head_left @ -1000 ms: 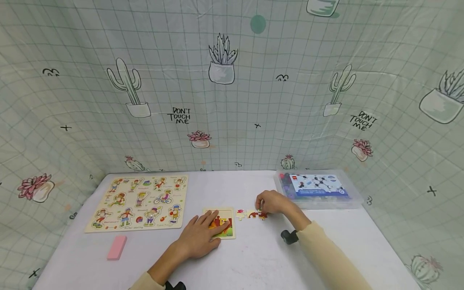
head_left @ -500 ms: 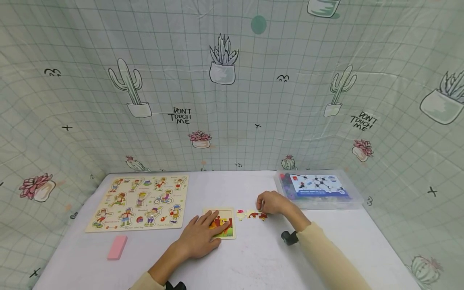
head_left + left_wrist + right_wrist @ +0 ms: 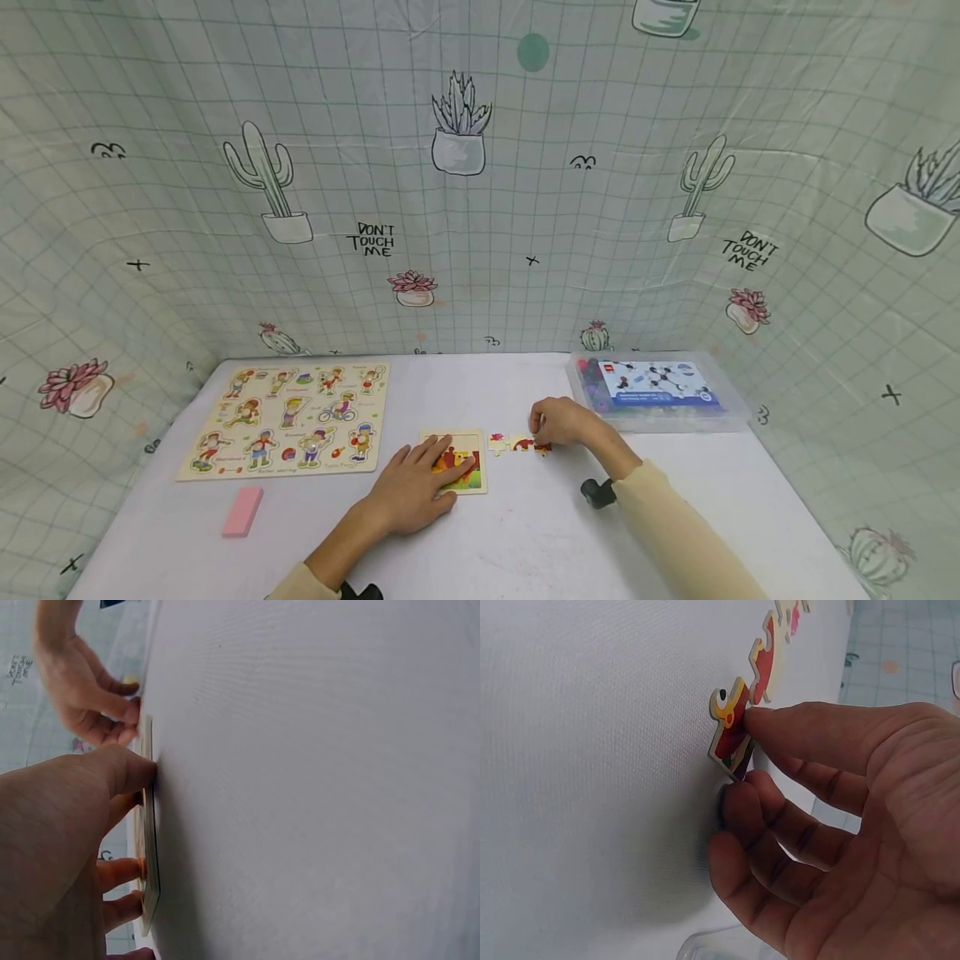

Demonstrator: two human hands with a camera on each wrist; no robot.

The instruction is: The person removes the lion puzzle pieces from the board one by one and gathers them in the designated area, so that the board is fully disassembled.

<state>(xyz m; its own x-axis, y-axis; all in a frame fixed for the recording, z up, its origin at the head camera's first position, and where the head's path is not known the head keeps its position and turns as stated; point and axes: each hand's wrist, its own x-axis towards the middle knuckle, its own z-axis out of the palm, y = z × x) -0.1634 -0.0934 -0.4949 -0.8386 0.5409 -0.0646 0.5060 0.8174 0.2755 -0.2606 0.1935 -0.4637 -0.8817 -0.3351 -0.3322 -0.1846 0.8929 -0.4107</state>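
My left hand (image 3: 408, 493) lies with spread fingers on a small square jigsaw board (image 3: 469, 481), hiding part of its picture. In the left wrist view, the thumb (image 3: 139, 771) rests at the board's edge. To the right, my right hand (image 3: 562, 419) pinches a red jigsaw piece (image 3: 733, 739) with an eye and yellow shape on it. That piece stands tilted close over the table, thumb against one side and curled fingers at its lower edge. Beside it lie another red jigsaw piece (image 3: 763, 664) and a pale jigsaw piece with a pink flower (image 3: 497, 443).
A larger wooden picture board (image 3: 285, 421) of sporting figures lies at the back left. In front of it is a pink block (image 3: 242, 512). Behind the right hand stands a clear plastic box (image 3: 660, 392) with a blue and white label. A patterned cloth (image 3: 480, 217) surrounds the table.
The jigsaw piece at my right fingertips has shifted and turned slightly in place. My left hand stays on the small board.
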